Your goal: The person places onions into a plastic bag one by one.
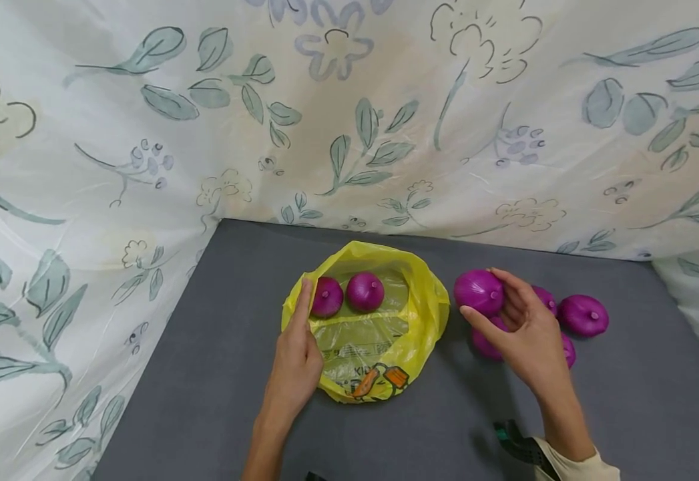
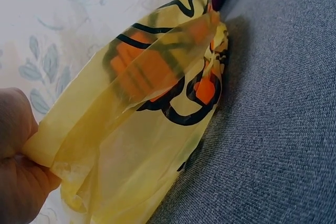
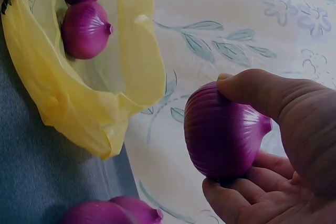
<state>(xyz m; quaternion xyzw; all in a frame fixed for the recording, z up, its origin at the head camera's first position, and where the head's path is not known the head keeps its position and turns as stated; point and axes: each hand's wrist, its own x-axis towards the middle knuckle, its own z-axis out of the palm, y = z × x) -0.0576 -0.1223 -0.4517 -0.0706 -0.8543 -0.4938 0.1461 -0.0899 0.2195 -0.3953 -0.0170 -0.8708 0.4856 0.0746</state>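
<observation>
A yellow plastic bag (image 1: 427, 314) stands wide-mouthed on the dark table, with two red onions (image 1: 365, 292) inside it. My left hand (image 1: 294, 364) pinches the bag's left rim between thumb and fingers, as the left wrist view shows. In my right hand (image 1: 526, 331) a red onion (image 3: 223, 132) is held between the thumb and the fingertips. This onion is raised off the table, to the right of the bag and apart from it. Several more red onions (image 1: 583, 315) lie below and behind the right hand, some partly hidden by it.
The dark grey cloth-covered table (image 1: 193, 374) is bordered at the back and sides by a flowered white curtain (image 1: 349, 153). A black strap-like piece (image 1: 520, 444) sits by the right wrist, at the cream sleeve (image 1: 583, 464).
</observation>
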